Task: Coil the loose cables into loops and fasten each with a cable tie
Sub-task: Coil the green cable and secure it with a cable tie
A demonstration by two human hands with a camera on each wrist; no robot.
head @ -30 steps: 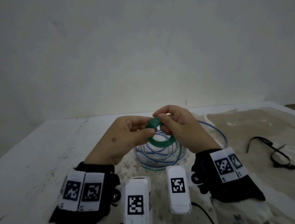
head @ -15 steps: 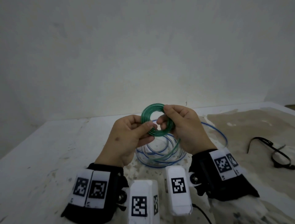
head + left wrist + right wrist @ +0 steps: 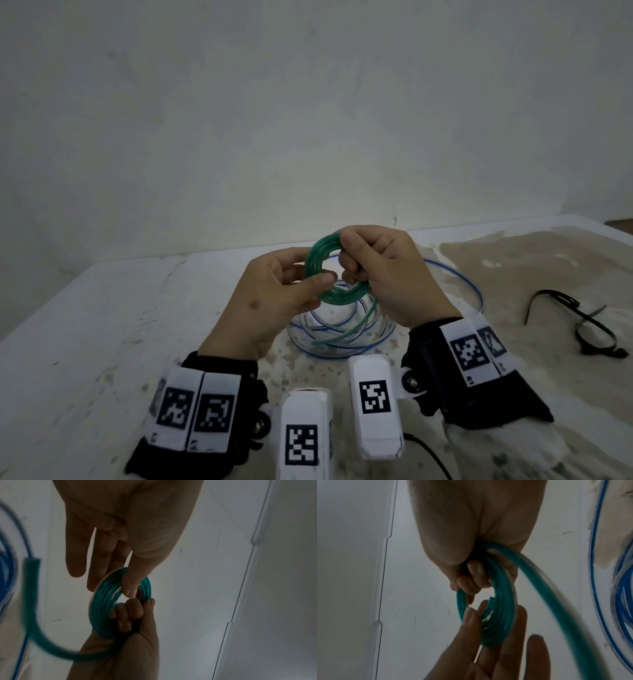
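Head view: the green cable coil is held above the table, the left hand pinching its 8 o'clock edge with thumb and fingers, the right hand curled round its 3 o'clock side. A blue cable lies loose beneath; black cable ties wait at 3 o'clock.

Left wrist view: the left thumb presses the ring against nearly straight fingers.

Right wrist view: right fingers hook through the ring. The tubing looks light, springy and slippery; hold across all turns, I judge.

Right hand fingers curled through green coil; left hand pinches far rim; blue cable right.
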